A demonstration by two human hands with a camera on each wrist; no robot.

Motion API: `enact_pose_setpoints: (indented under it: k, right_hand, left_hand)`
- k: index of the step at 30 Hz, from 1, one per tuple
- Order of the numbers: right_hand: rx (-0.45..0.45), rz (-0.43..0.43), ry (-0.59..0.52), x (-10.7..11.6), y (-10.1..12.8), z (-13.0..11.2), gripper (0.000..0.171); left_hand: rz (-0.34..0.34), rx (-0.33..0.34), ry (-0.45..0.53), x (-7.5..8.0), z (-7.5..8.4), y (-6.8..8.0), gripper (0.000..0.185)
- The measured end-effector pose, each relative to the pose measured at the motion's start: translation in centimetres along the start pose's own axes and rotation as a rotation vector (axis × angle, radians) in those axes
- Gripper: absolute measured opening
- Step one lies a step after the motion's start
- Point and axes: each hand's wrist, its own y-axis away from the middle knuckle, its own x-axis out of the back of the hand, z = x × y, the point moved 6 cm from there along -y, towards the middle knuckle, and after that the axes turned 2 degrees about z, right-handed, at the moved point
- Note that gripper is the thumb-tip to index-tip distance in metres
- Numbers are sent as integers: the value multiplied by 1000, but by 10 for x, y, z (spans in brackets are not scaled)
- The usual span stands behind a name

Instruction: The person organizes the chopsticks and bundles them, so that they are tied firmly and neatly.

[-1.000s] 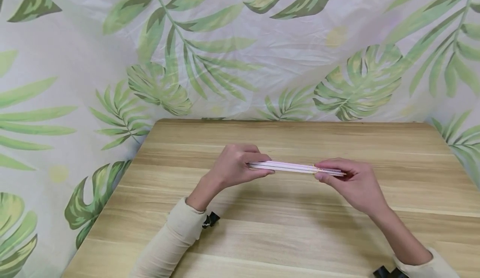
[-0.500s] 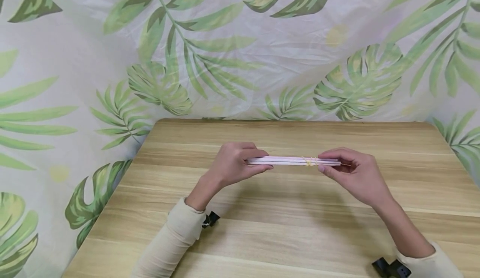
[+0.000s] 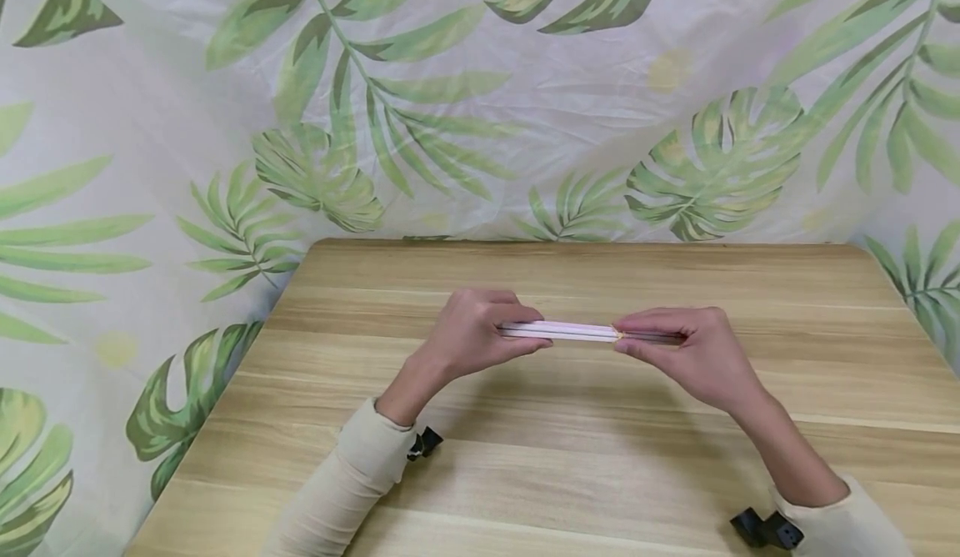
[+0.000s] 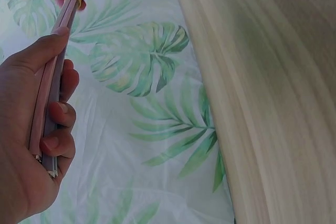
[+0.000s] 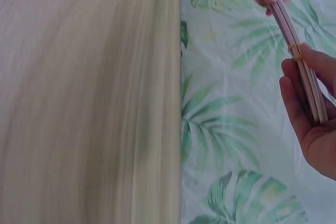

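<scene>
Both hands hold a thin bundle of pale pink and white sticks [image 3: 581, 332] level above the wooden table [image 3: 600, 474]. My left hand [image 3: 538, 329] grips the bundle's left end, thumb below and fingers on top; the left wrist view shows the sticks' ends [image 4: 50, 129] against the palm. My right hand [image 3: 621, 333] pinches the right part, its fingertips at a yellow rubber band [image 3: 619, 334] wound round the sticks. The band [image 5: 295, 51] lies just above my right fingertips in the right wrist view, and the bundle [image 5: 304, 77] runs across that palm.
A white cloth printed with green leaves [image 3: 480, 107] hangs behind the table and drapes down both sides. The table's far edge [image 3: 585, 243] meets it. Black camera mounts sit at my left wrist [image 3: 425, 442] and my right wrist [image 3: 765, 530].
My right hand slid left along the bundle until its fingertips reached the rubber band, which was hidden, then showed half a second ago. The left hand kept its grip and barely moved.
</scene>
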Motion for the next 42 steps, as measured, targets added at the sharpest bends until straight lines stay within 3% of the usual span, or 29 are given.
enact_pose_setpoints:
  k: [7,13,22,28,36,42]
  right_hand:
    - [31,-9,11,-11,-9,-7,23]
    - [41,-12,114,3,-10,-11,30]
    - [33,-32,201,15,-10,-9,23]
    - [47,-49,230,10,-9,-9,23]
    - [145,-11,244,-2,-9,-17,23]
    - [179,-37,300,-18,-9,-20,24]
  left_hand:
    - [-8,16,-21,-3,-1,-2,20]
    - [6,13,-22,3,-2,-4,19]
    - [1,39,-6,8,-7,-4,21]
    - [-14,40,7,3,-5,-5,22]
    - [-22,54,-6,-3,-4,-6,20]
    - [-43,27,-24,-8,1,-8,21]
